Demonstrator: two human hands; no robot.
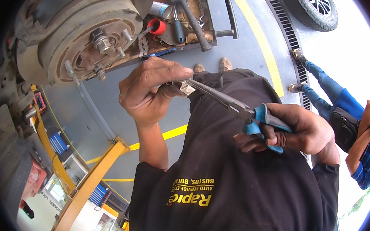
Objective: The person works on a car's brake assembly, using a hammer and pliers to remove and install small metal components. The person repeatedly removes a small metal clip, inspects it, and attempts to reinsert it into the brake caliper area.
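Note:
In front of my chest, my left hand (151,90) pinches a small light metal clip (187,88) between thumb and fingers. My right hand (303,126) is wrapped around the blue-and-grey handles of long-nose pliers (224,97). The pliers' narrow jaws reach left to the clip and meet it at my left fingertips; whether they grip it or only touch it I cannot tell. Above and left of my left hand is a rusty wheel hub (89,40) with bare studs and a large centre nut.
A tool cart (211,34) beside the hub carries a hammer (193,22), a blue-handled tool (179,30), a red cup (156,26) and a can (160,9). A wheel (314,1) lies beyond the drain grate (278,12). Someone (342,100) stands at right; a yellow lift arm (87,186) crosses lower left.

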